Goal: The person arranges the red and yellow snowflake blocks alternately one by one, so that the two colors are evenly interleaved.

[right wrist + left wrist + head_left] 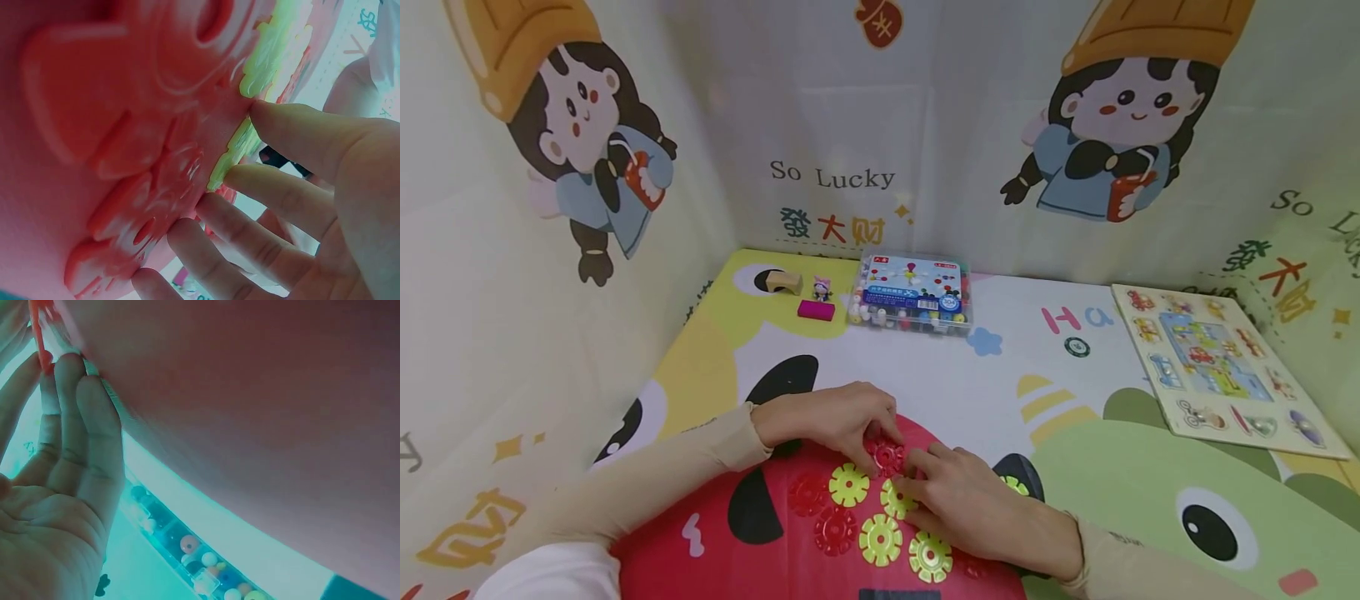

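Red and yellow interlocking discs with notched rims lie in a group on the red patch of the tablecloth. My left hand (842, 417) pinches a red disc (889, 458) at the far side of the group; its red edge (41, 340) shows at the fingertips in the left wrist view. My right hand (973, 504) comes from the right, thumb and index finger bent at the edges of a yellow disc (895, 498), which the fingers partly hide. Nearby lie another yellow disc (849, 485), a red disc (835, 531) and a near yellow disc (880, 540).
A clear case of colored beads (910, 293) stands at the back beside a magenta block (816, 310), a small figurine (822, 288) and a wooden block (784, 282). A puzzle board (1221, 367) lies at right, a round chip (1077, 347) left of it. Printed curtains surround the table.
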Motion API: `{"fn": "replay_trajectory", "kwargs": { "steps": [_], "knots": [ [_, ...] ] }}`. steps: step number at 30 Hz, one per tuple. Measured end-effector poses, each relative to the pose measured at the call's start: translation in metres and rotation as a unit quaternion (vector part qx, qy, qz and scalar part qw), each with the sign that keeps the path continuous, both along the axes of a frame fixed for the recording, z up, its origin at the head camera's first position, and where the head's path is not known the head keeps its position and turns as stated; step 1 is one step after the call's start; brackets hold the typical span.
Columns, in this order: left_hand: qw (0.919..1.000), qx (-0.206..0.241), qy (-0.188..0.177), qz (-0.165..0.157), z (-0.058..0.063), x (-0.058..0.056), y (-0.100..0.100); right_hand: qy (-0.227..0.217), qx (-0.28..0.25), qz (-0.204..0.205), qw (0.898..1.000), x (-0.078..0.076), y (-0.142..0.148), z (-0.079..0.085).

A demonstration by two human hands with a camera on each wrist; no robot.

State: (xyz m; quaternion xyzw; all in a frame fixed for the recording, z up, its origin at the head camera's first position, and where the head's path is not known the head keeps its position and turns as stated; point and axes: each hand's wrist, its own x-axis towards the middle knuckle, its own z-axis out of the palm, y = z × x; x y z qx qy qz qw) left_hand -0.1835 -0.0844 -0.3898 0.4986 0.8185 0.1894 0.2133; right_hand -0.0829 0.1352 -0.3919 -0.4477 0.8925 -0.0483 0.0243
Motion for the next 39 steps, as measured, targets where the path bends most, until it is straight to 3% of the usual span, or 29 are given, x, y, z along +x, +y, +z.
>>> {"fn": "replay_trajectory", "kwargs": {
  "steps": [11, 13, 17, 20, 23, 26, 29, 35, 39],
  "knots": [
    [0.9968, 0.012, -0.072, 0.030, -0.001, 0.003, 0.004, 0.020, -0.006, 0.007, 1.000, 0.001, 0.001, -0.002],
    [0.9976, 0.009, -0.063, 0.027, 0.000, 0.002, 0.004, 0.017, -0.008, 0.009, 1.000, 0.001, 0.001, -0.003],
    [0.9995, -0.011, -0.006, 0.030, 0.002, -0.002, 0.002, 0.008, -0.011, 0.009, 1.000, -0.001, 0.001, -0.002],
    [0.9970, -0.018, 0.055, 0.051, 0.003, -0.016, -0.011, -0.003, -0.013, 0.002, 1.000, -0.002, -0.001, -0.001],
    [0.9908, -0.008, 0.086, 0.104, 0.002, -0.040, -0.036, -0.011, -0.004, -0.004, 1.000, -0.005, -0.003, 0.002],
    [0.9791, -0.005, 0.088, 0.183, 0.000, -0.065, -0.067, -0.027, 0.016, 0.000, 1.000, -0.009, -0.007, 0.004],
    [0.9666, -0.009, 0.073, 0.245, -0.001, -0.081, -0.092, -0.054, 0.024, -0.001, 0.998, -0.014, -0.010, 0.007],
    [0.9648, -0.008, 0.031, 0.261, -0.002, -0.088, -0.104, -0.088, 0.013, -0.015, 0.996, -0.023, -0.016, 0.009],
    [0.9603, -0.017, 0.042, 0.275, -0.004, -0.087, -0.102, -0.103, 0.016, -0.014, 0.994, -0.027, -0.019, 0.009]
  ]
}}
